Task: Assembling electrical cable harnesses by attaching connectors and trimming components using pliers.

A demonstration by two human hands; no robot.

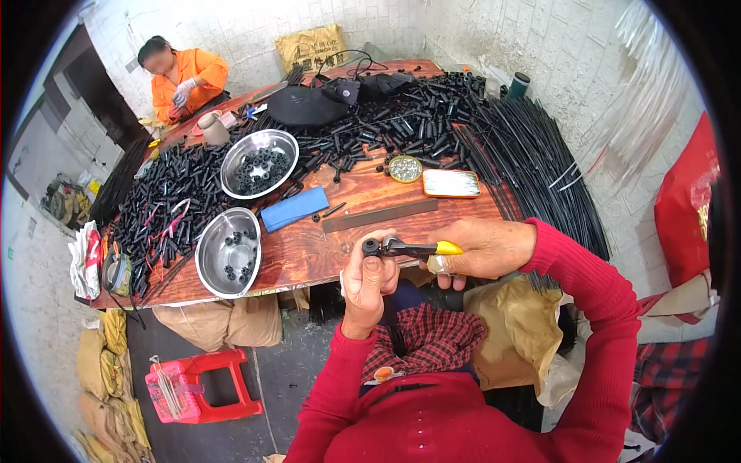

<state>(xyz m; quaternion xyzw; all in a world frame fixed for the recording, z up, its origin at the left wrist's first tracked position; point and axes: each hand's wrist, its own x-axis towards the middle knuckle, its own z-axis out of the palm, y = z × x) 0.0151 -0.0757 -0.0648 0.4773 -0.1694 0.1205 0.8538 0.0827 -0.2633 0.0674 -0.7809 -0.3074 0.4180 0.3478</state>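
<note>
My left hand (363, 287) is closed, its thumb and fingers pinching a small round black plastic part (371, 247) just beyond the table's near edge. My right hand (495, 245) wraps round a hand tool, apparently pliers, with yellow and black handles (448, 248). The tool's head meets the black part; its jaws are too small to make out. Something pale is wrapped on the right thumb. Beyond my hands lie a long dark flat bar (380, 215) and a blue folded cloth or pad (295, 208).
Two steel bowls (207, 266) (289, 143) hold small black parts. Piles of black tubes (166, 204) and long black rods (532, 162) cover much of the table. A round tin (405, 169) and a tray (451, 184) stand beyond the bar. A person in orange (202, 69) sits far left; a red stool (231, 386) stands below.
</note>
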